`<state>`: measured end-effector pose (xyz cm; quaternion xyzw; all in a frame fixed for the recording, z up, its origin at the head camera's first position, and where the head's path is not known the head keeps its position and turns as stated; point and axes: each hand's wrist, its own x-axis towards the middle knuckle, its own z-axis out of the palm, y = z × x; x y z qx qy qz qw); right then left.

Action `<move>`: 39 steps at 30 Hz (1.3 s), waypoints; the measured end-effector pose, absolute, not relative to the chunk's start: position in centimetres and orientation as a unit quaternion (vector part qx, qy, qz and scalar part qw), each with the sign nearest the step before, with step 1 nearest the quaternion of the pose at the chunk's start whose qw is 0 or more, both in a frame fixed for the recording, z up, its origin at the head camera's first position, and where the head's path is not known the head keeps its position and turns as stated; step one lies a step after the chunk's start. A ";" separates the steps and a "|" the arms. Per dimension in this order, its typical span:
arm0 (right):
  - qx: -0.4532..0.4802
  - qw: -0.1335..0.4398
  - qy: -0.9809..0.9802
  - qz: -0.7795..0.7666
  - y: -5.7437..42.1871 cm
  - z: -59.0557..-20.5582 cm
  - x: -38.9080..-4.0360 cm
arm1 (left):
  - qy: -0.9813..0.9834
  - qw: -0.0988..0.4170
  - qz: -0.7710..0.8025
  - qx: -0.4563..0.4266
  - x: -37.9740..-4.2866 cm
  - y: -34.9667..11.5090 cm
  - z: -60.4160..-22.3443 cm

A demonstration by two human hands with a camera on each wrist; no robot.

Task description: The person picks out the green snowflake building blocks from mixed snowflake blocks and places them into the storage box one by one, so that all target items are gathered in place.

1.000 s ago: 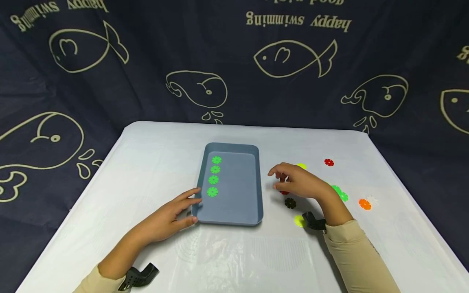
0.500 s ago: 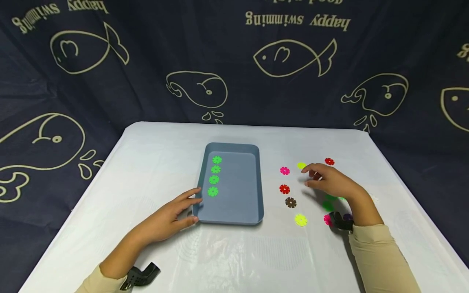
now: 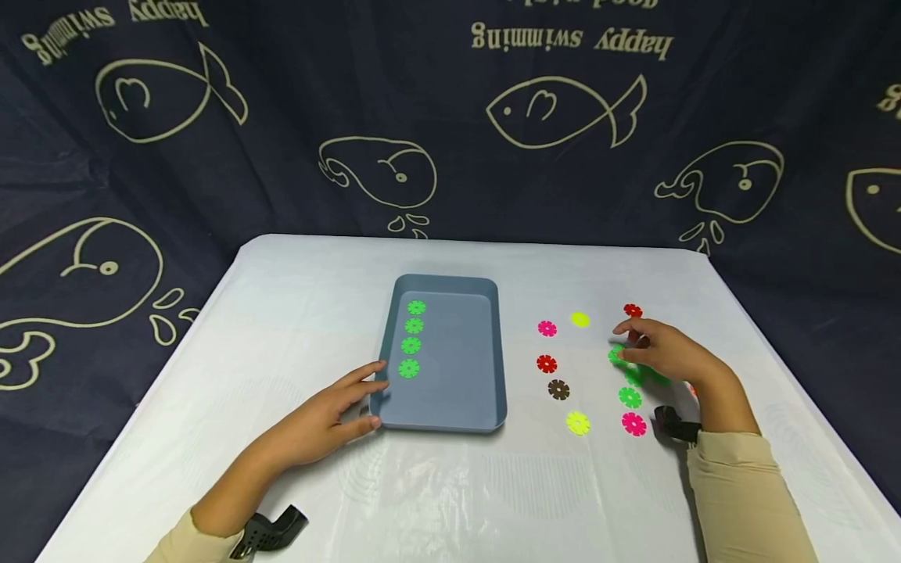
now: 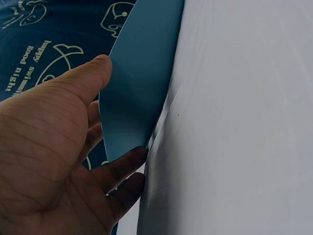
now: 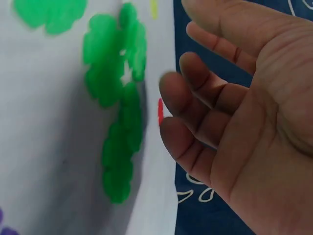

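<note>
A blue-grey tray (image 3: 450, 403) holds a column of several green snowflake-shaped discs (image 3: 411, 345) along its left side. My left hand (image 3: 320, 422) touches the tray's near-left edge with its fingers spread; the left wrist view shows the fingers along the tray wall (image 4: 139, 73). On the right side of the table, my right hand (image 3: 672, 356) hovers over a group of green discs (image 3: 629, 397), fingers loosely bent. In the right wrist view no disc shows between the fingers, and blurred green discs (image 5: 102, 58) lie just beyond them. The hand covers part of the group.
Pink (image 3: 547, 328), yellow (image 3: 579, 423), red (image 3: 547, 363) and brown (image 3: 559, 389) discs lie scattered between the tray and my right hand. Another red disc (image 3: 633, 310) lies behind that hand. Dark fabric (image 3: 450, 195) with fish drawings hangs behind the white table (image 3: 317, 313).
My right hand has moved right, from beside the tray past the yellow disc to the green discs. Pink, red and brown discs it covered are uncovered. My left hand stays at the tray.
</note>
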<state>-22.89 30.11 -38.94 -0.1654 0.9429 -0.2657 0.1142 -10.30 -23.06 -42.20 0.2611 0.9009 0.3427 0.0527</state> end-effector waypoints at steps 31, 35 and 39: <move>-0.165 0.123 0.940 -0.271 30.6 -41.3 -23.8 | 0.903 0.050 0.339 0.260 -10.3 -23.0 -42.2; -0.156 0.121 0.945 -0.261 30.7 -41.1 -23.7 | 0.902 0.052 0.341 0.260 -10.3 -23.0 -42.2; -0.146 0.118 0.948 -0.256 30.6 -40.8 -23.5 | 0.903 0.050 0.338 0.260 -10.3 -23.0 -42.2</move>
